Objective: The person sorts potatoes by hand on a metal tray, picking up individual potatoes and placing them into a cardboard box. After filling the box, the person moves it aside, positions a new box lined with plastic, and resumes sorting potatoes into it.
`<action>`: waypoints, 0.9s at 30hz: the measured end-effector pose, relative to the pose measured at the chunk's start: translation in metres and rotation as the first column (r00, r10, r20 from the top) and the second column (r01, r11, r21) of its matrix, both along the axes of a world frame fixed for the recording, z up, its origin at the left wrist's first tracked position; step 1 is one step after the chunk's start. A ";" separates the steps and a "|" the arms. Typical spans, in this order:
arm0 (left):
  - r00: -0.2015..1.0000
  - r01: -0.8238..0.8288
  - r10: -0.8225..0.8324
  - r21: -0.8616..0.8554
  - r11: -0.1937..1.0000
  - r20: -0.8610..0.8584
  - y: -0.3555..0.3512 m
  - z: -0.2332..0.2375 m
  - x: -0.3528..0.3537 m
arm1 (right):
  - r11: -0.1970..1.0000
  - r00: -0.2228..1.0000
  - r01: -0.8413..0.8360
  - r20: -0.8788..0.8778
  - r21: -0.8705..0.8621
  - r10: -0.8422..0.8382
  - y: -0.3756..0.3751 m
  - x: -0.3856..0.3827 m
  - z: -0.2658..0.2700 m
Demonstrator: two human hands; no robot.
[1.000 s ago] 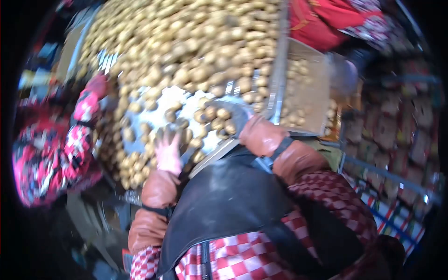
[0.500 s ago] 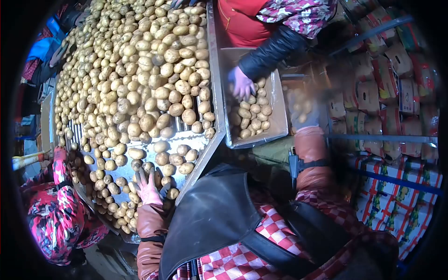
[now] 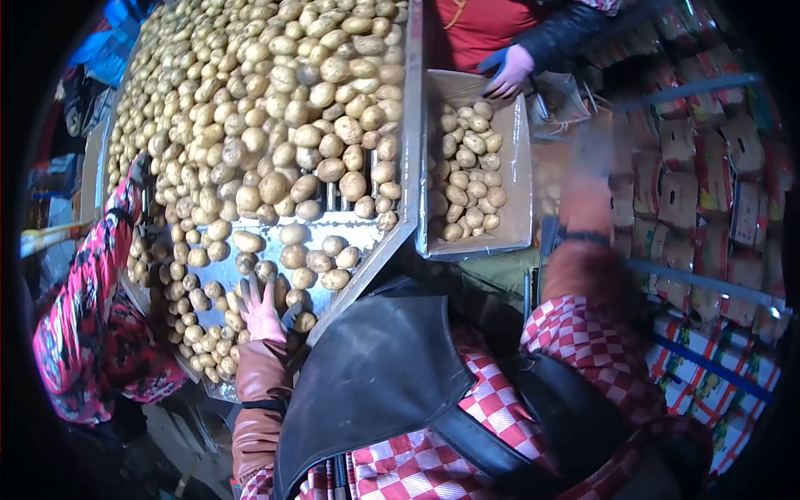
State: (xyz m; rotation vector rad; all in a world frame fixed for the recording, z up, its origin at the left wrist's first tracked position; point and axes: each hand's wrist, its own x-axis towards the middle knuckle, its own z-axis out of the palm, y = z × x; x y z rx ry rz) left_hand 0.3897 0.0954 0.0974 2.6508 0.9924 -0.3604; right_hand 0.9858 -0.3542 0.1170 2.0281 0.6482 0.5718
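Note:
My left hand (image 3: 262, 312), in a pink glove with grey fingertips, lies over several potatoes (image 3: 293, 257) at the near end of the metal sorting table (image 3: 215, 273). Its fingers are stretched out and apart, resting on the potatoes rather than wrapped round one. Far to the right, my right hand (image 3: 593, 154) is smeared by motion, so its fingers and anything in them cannot be made out. Below it, a few blurred potatoes (image 3: 548, 190) show beside my sleeve. Potatoes in a thick layer cover the upper part of the table.
A lined cardboard box (image 3: 514, 187) part-filled with potatoes stands against the table's right edge. A co-worker's gloved hand (image 3: 512, 71) is at its far rim. Another co-worker's hand (image 3: 140, 169) reaches the table's left side. Stacked cartons (image 3: 679, 167) and blue rails (image 3: 708, 287) stand at right.
My right hand has moved up and away from the blurred potatoes. The co-worker's hand has come out of the box to its rim. My left hand stays on the potatoes.

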 end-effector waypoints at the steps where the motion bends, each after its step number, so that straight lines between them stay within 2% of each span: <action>1: 1.000 -0.001 0.001 -0.008 1.000 0.023 -0.003 0.008 0.003 | 0.996 0.997 -0.052 0.052 0.077 0.048 -0.011 -0.002 -0.034; 2: 0.999 -0.003 0.004 -0.013 1.000 0.048 -0.007 0.019 0.009 | 0.732 0.836 0.083 0.447 -0.677 0.319 0.003 -0.023 -0.035; 3: 0.998 -0.024 0.027 -0.044 0.999 0.050 -0.009 0.023 0.012 | 0.090 0.535 0.535 0.419 -0.840 0.734 0.025 -0.059 -0.032; 4: 0.998 -0.037 0.037 -0.004 0.999 0.045 -0.004 -0.005 -0.001 | -0.056 0.369 0.696 0.289 -0.716 0.883 0.049 -0.095 -0.025; 5: 0.997 -0.044 0.046 -0.024 0.999 0.065 -0.005 0.002 0.002 | -0.134 0.218 0.840 0.101 -0.526 0.971 0.079 -0.129 -0.014; 6: 0.995 -0.056 0.059 -0.041 0.998 0.084 -0.008 0.010 0.010 | -0.281 0.224 0.691 -0.173 -0.665 0.959 0.118 -0.157 0.001; 7: 0.986 -0.072 0.094 -0.152 0.986 0.141 -0.005 0.001 0.010 | -0.237 0.120 0.786 -0.235 -0.571 0.964 0.155 -0.187 0.017; 8: 0.970 -0.102 0.153 -0.252 0.962 0.189 0.001 -0.006 0.004 | -0.138 -0.051 0.880 -0.379 -0.454 0.924 0.177 -0.196 -0.005; 10: 0.979 -0.066 0.100 -0.190 0.980 0.179 -0.001 0.017 0.009 | 0.164 -0.278 0.865 -0.180 -0.475 0.944 0.220 -0.227 -0.026; 11: 0.988 -0.051 0.069 -0.131 0.990 0.136 0.000 0.017 0.006 | 0.336 -0.441 0.727 -0.033 -0.599 0.897 0.240 -0.234 -0.026; 12: 0.995 -0.024 0.032 -0.085 0.996 0.094 -0.001 0.016 -0.003 | 0.407 -0.517 0.722 -0.046 -0.560 0.855 0.261 -0.244 -0.019; 14: 0.987 -0.026 0.030 -0.024 0.999 0.159 -0.004 0.038 -0.023 | 0.449 -0.619 0.668 -0.109 -0.593 0.778 0.290 -0.262 -0.006; 15: 0.982 -0.076 0.070 0.026 0.997 0.173 -0.007 0.031 -0.050 | 0.490 -0.679 0.667 -0.187 -0.561 0.710 0.308 -0.272 0.011; 16: 0.975 -0.153 0.153 -0.015 0.988 0.159 -0.009 0.026 -0.076 | 0.528 -0.718 0.668 -0.267 -0.525 0.642 0.321 -0.281 0.024; 18: 0.924 -0.350 0.328 0.087 0.933 0.194 -0.019 0.017 -0.120 | 0.521 -0.725 0.680 -0.364 -0.516 0.585 0.335 -0.294 0.026; 20: 0.810 -0.566 0.545 0.046 0.823 0.219 -0.034 0.017 -0.137 | 0.519 -0.701 0.712 -0.456 -0.473 0.548 0.356 -0.321 0.036; 21: 0.782 -0.604 0.575 0.069 0.794 0.241 -0.034 0.014 -0.133 | 0.539 -0.703 0.710 -0.506 -0.454 0.499 0.371 -0.337 0.035; 22: 0.756 -0.638 0.600 0.090 0.765 0.263 -0.034 0.012 -0.124 | 0.553 -0.887 0.387 -0.133 -0.738 0.443 0.381 -0.335 0.015; 23: 0.835 -0.522 0.462 0.165 0.836 0.300 -0.035 0.012 -0.116 | 0.624 -0.854 0.504 -0.235 -0.597 0.464 0.392 -0.355 0.019; 24: 0.904 -0.356 0.318 0.088 0.930 0.286 -0.032 0.028 -0.109 | 0.680 -0.805 0.593 -0.326 -0.432 0.495 0.402 -0.384 0.028; 25: 0.926 -0.280 0.260 0.036 0.959 0.274 -0.027 0.029 -0.114 | 0.761 -0.818 0.555 -0.384 -0.336 0.428 0.416 -0.402 0.055; 26: 0.943 -0.200 0.196 -0.012 0.980 0.268 -0.019 0.028 -0.120 | 0.932 -0.781 0.360 -0.532 0.048 0.328 0.430 -0.403 0.061; 27: 0.907 -0.310 0.299 -0.011 0.951 0.296 -0.014 0.014 -0.132 | 0.922 -0.731 0.386 -0.606 0.014 0.315 0.434 -0.397 0.056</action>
